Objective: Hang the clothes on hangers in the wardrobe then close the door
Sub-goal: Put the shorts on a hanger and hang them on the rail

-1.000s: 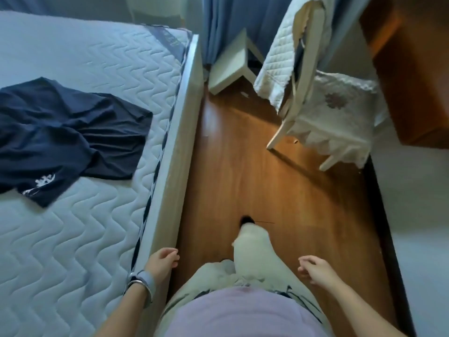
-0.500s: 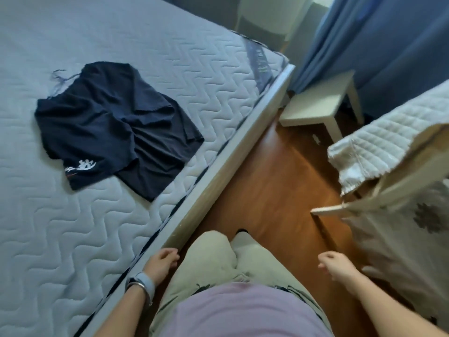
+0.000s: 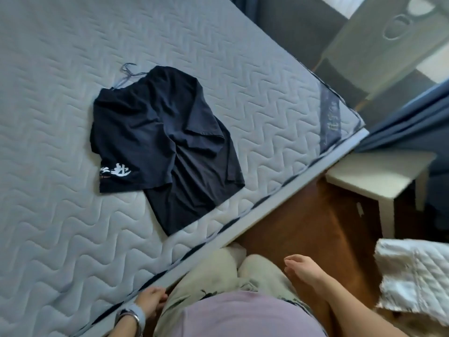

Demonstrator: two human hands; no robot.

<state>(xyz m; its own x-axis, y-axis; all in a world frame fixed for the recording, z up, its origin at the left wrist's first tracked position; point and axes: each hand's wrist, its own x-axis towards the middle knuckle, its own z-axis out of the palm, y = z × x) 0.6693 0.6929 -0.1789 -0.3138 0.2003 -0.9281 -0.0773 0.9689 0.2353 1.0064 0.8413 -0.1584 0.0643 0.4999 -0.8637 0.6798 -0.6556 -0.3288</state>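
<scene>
While the dark t-shirt (image 3: pixel 160 142) lies crumpled on the mattress (image 3: pixel 48 227), far and left of the hands, left hand (image 3: pixel 150 302) hangs loosely curled at the bed's near edge, right hand (image 3: pixel 303 268) relaxed, both empty.

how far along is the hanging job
Done: nothing visible. The dark t-shirt lies crumpled on the mattress, unhung. In hand: nothing; the left hand and right hand are empty. Left: pick it up, hang it, close the door; no hanger or wardrobe in view.
</scene>
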